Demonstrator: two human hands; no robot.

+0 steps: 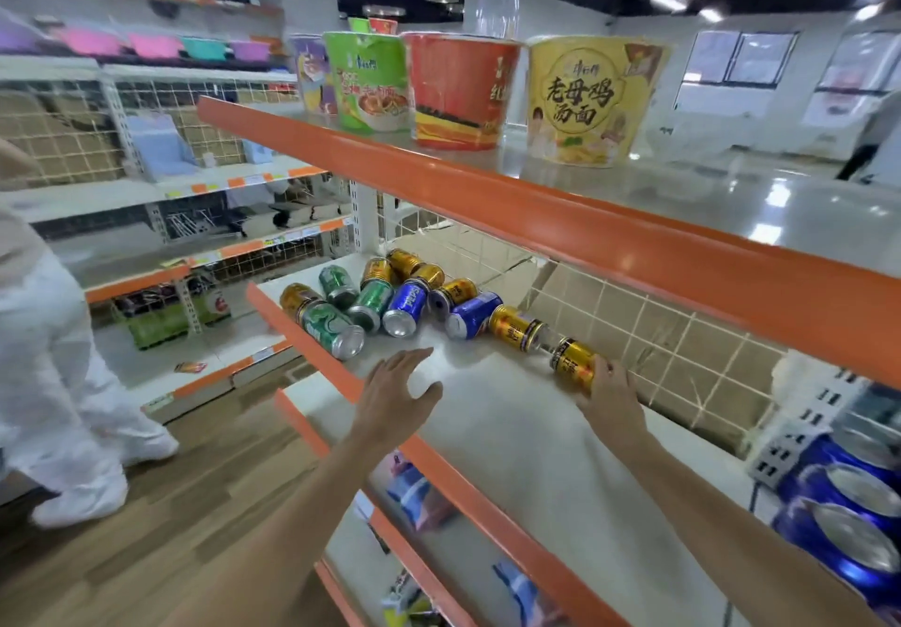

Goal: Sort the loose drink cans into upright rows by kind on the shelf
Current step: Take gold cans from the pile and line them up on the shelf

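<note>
Several loose cans lie on their sides on the white shelf (512,412): green cans (331,326), blue cans (407,307) and gold cans (517,326), heaped at the shelf's left end. My right hand (612,390) grips one gold can (574,362) lying near the wire back panel, apart from the heap. My left hand (397,395) hovers open over the shelf's front edge, just right of the nearest green can, holding nothing.
An orange-edged upper shelf (536,207) overhangs, carrying instant noodle cups (590,100). Blue cans (848,524) stand in the neighbouring bay at right. Lower shelves hold packets (419,495). A person in white (53,382) walks in the aisle at left.
</note>
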